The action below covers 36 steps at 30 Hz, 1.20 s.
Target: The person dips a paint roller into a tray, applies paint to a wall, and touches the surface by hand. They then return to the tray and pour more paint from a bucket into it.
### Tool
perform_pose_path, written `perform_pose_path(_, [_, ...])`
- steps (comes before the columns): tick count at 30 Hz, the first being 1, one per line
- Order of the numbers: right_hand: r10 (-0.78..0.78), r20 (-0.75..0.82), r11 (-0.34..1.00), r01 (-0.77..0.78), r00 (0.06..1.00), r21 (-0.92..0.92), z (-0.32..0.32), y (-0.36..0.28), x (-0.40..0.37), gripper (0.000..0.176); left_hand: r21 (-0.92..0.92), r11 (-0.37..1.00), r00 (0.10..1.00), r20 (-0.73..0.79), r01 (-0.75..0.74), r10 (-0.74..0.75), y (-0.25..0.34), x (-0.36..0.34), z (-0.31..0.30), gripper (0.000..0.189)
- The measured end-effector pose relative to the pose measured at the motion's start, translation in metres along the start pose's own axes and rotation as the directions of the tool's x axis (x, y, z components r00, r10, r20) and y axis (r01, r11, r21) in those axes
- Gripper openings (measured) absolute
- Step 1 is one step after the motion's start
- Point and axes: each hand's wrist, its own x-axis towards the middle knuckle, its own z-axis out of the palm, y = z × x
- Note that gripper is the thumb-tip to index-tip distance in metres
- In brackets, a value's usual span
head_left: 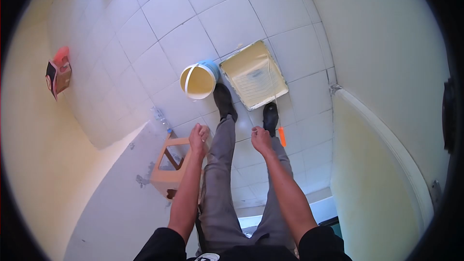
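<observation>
My left hand point(198, 138) hangs above my left leg and the side of a brown cardboard box point(169, 176). Its fingers are curled in, with nothing visible in them. Over my right leg is my right hand point(261, 140), also loosely closed and apparently holding nothing. Just right of it, an orange tool handle point(282, 137) sticks out from the paint tray point(234, 84) on a thin metal rod; it looks like a paint roller. The tray is coated in cream paint. Beside it stands a bucket point(209, 70) with a white handle, holding cream paint.
A clear plastic bottle point(158, 115) is near the box. Against the left wall sits a small box with a red bag point(60, 75). A pale wall point(386, 43) rises on the right. Other items lie at the far left of the tiled floor point(179, 9).
</observation>
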Motion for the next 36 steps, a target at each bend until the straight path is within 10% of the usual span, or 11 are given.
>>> perform_pose_path(9, [0.224,-0.044,0.937,-0.227,0.974,-0.265,-0.041,0.147,0.021,0.025,0.120,0.971,0.854,0.507,-0.205,0.117,-0.097,-0.196,0.122,0.040])
perform_pose_path(15, [0.307,-0.026,0.894,-0.298,0.951,-0.334,-0.008,0.230,0.067,0.067,0.401,0.906,0.882,0.466,-0.135,-0.075,-0.189,-0.200,0.111,0.041])
perform_pose_path(21, [0.214,0.038,0.951,-0.199,0.976,-0.238,0.033,0.293,0.115,0.089,0.432,0.831,0.884,0.444,-0.351,0.143,-0.168,-0.176,0.108,0.041])
perform_pose_path(25, [0.004,0.171,0.982,0.029,0.985,-0.189,0.048,0.321,0.137,0.063,0.419,0.826,0.885,0.426,-0.376,0.187,-0.165,-0.173,0.097,0.039])
perform_pose_path(33, [-0.119,-0.213,0.982,0.147,0.970,0.119,0.014,0.240,0.013,0.021,0.406,0.838,0.882,0.438,-0.365,0.172,-0.208,-0.185,0.093,0.042])
perform_pose_path(36, [-0.303,-0.400,0.952,0.259,0.865,-0.162,0.009,0.251,-0.017,0.023,0.423,0.827,0.880,0.445,-0.370,0.166,-0.236,-0.191,0.086,0.043])
